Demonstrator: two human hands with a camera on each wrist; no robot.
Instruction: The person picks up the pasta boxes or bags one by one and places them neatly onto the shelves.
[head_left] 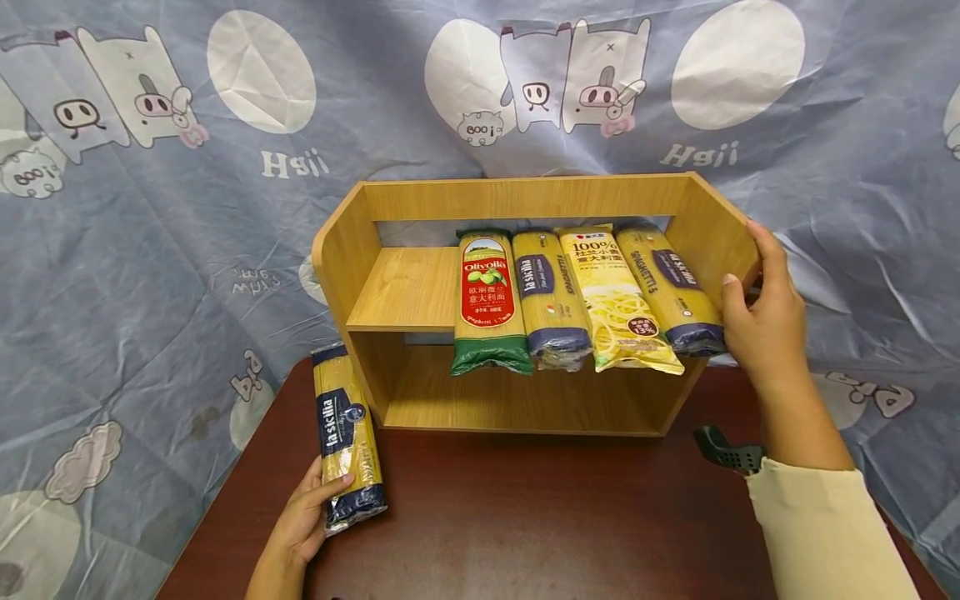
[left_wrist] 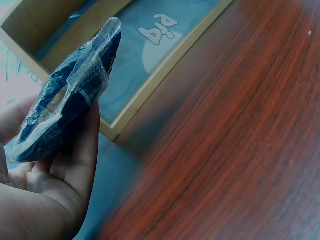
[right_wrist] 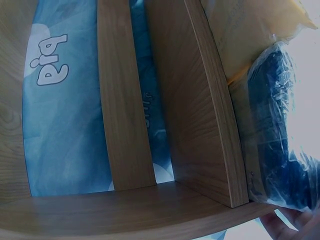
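In the head view my left hand (head_left: 303, 512) grips the lower end of a la sicilia spaghetti pack (head_left: 348, 450), held left of the wooden shelf (head_left: 525, 198). The pack's dark blue, crinkled end (left_wrist: 75, 95) shows between thumb and fingers in the left wrist view. At the shelf's right side panel my right hand (head_left: 768, 325) holds the front edge, with the thumb on the near side and the other fingers partly hidden. Along the upper board lie an Olivoila pack (head_left: 487, 292), a la sicilia pack (head_left: 547, 292), a yellow-white pasta pack (head_left: 611, 292) and another la sicilia pack (head_left: 675, 292).
Bare upper board (head_left: 408, 283) shows left of the Olivoila pack. The lower compartment (head_left: 525, 400) is beneath. A dark red table (head_left: 540, 517) bears the shelf, and a patterned curtain (head_left: 172, 250) hangs behind. A black perforated piece (head_left: 727, 454) is beside my right wrist.
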